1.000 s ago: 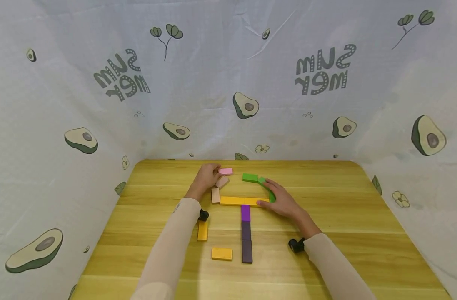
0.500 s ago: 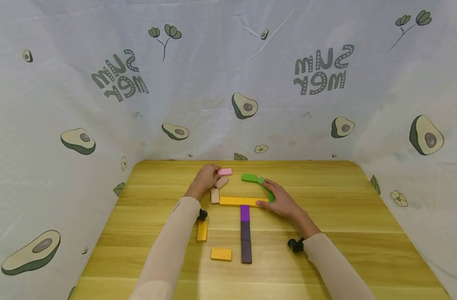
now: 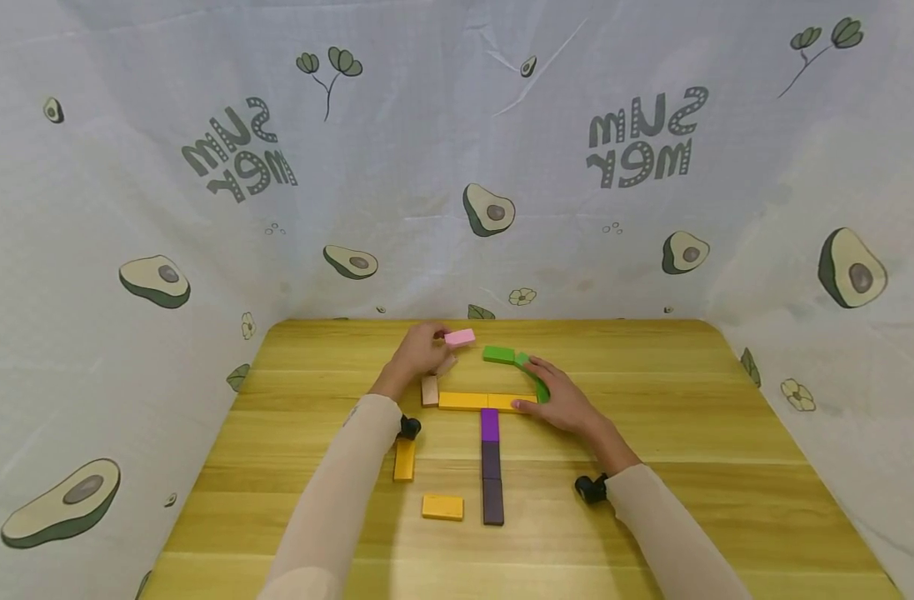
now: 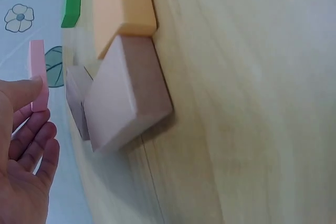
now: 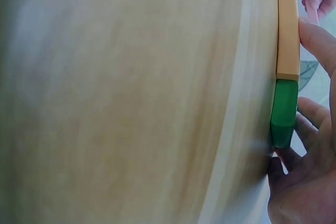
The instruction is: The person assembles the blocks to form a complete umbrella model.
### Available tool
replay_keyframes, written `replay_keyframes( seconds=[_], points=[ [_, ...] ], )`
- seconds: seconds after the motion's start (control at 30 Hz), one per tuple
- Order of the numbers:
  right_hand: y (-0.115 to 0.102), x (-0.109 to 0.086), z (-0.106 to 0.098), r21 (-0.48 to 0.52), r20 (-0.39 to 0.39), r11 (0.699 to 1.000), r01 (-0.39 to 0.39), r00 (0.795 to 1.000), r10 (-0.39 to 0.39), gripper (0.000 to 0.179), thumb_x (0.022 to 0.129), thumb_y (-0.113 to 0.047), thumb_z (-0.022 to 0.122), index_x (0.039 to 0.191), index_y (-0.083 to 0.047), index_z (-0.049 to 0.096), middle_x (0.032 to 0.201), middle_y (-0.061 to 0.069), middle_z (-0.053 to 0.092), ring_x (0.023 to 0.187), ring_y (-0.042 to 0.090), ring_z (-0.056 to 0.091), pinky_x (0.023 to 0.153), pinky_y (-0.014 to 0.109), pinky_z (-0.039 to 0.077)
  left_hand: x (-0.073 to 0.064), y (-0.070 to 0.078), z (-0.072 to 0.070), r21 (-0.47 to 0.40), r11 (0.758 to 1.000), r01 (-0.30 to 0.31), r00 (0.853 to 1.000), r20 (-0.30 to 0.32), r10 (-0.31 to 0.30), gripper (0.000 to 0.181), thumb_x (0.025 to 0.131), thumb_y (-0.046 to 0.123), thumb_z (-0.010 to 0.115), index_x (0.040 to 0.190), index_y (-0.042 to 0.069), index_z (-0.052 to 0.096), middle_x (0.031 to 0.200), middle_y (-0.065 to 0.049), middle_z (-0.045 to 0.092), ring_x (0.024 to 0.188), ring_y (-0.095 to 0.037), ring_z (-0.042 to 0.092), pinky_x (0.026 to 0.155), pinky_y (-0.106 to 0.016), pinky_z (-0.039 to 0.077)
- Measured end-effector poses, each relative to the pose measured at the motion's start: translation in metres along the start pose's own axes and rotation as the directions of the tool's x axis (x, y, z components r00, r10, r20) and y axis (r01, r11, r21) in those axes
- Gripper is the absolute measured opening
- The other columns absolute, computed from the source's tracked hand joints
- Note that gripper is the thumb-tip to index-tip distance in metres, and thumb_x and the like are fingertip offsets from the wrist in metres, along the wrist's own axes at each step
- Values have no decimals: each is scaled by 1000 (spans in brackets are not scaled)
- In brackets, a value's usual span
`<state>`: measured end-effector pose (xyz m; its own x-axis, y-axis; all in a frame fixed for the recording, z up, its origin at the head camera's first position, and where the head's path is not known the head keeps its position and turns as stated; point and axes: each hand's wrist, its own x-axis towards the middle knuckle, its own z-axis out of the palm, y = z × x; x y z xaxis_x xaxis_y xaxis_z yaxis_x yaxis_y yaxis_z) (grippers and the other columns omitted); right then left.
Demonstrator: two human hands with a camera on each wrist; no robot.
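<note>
My left hand [image 3: 417, 351] pinches a pink block [image 3: 460, 338] between thumb and fingers. In the left wrist view this pink block [image 4: 38, 72] is held upright, apart from the two pale pinkish-beige blocks, the nearer beige block [image 4: 128, 85] touching a yellow one. My right hand [image 3: 565, 403] is spread beside a curved run of green blocks. Its thumb touches the right yellow block [image 3: 505, 402], and its fingers lie against the green blocks, partly hiding them. In the right wrist view, fingers reach around the far side of a green block [image 5: 284, 109].
A purple block [image 3: 490, 425] and two dark blocks [image 3: 491, 479] run in a line toward me from the yellow row. Two loose yellow blocks, one upright-lying [image 3: 404, 461] and one crosswise [image 3: 443, 507], lie left of it. A patterned cloth [image 3: 397, 167] surrounds the wooden table [image 3: 651, 533].
My left hand has lifted the pink block and shifted it slightly right, toward the far green block; the block now tilts. My right hand stays where it was.
</note>
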<state>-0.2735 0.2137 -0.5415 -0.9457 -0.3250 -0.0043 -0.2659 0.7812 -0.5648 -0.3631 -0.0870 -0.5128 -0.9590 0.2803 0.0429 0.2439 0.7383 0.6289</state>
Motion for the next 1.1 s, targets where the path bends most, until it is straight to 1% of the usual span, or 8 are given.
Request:
replay_keyframes(
  seconds=[0.17, 0.23, 0.43, 0.6, 0.87, 1.03, 1.1],
  points=[
    [1, 0, 1, 1, -3, 1000, 4, 1000, -4, 91, 91, -55, 71, 161, -10, 36, 170, 14, 25, 154, 45, 25, 120, 70, 25, 0, 5, 6, 1, 999, -47, 999, 10, 47, 32, 96, 18, 69, 126, 5, 71, 127, -12, 70, 118, -28, 62, 106, -44, 53],
    [1, 0, 1, 4, -2, 1000, 3, 1000, -3, 91, 91, -55, 71, 161, -10, 36, 170, 14, 25, 154, 45, 25, 120, 70, 25, 0, 6, 9, 5, 999, -52, 999, 16, 52, 31, 97, 18, 69, 126, 6, 71, 127, -12, 70, 117, -27, 62, 106, -43, 53],
    [-1, 0, 1, 7, 4, 1000, 0, 1000, 0, 90, 90, -55, 72, 160, -9, 37, 170, 14, 25, 154, 45, 25, 121, 70, 25, -3, 5, 19, 2, 1000, -25, 999, 22, 25, 36, 99, 20, 68, 132, 5, 68, 134, -11, 67, 125, -26, 61, 112, -41, 49],
    [-1, -1, 0, 5, -9, 1000, 12, 1000, -12, 89, 91, -54, 72, 159, -8, 38, 169, 16, 27, 153, 46, 26, 120, 70, 26, -3, 9, 19, 0, 1000, -20, 1000, 19, 20, 38, 100, 19, 66, 135, 4, 67, 137, -13, 66, 126, -27, 61, 112, -42, 49],
    [-2, -2, 0, 1, -10, 1000, 1, 1000, -1, 89, 90, -54, 72, 160, -9, 38, 170, 15, 26, 154, 46, 26, 121, 70, 25, -2, 15, 19, 37, 999, 12, 999, 40, -14, 39, 101, 20, 66, 136, 5, 66, 136, -12, 67, 120, -26, 62, 108, -40, 51],
    [-3, -3, 0, 0, -18, 1000, 4, 1000, -4, 87, 92, -52, 72, 159, -8, 38, 169, 17, 27, 153, 47, 26, 120, 70, 26, -2, 14, 20, 37, 999, 3, 999, 34, -4, 37, 100, 19, 66, 134, 4, 67, 132, -12, 68, 112, -26, 61, 103, -40, 53],
    [-3, -4, 0, 5, -19, 1000, 4, 1000, -4, 87, 92, -51, 72, 159, -8, 39, 169, 17, 27, 153, 47, 26, 120, 70, 26, -3, 13, 20, 37, 999, -1, 1000, 31, -1, 36, 100, 18, 66, 133, 4, 68, 132, -13, 68, 112, -26, 61, 104, -40, 53]
  ],
)
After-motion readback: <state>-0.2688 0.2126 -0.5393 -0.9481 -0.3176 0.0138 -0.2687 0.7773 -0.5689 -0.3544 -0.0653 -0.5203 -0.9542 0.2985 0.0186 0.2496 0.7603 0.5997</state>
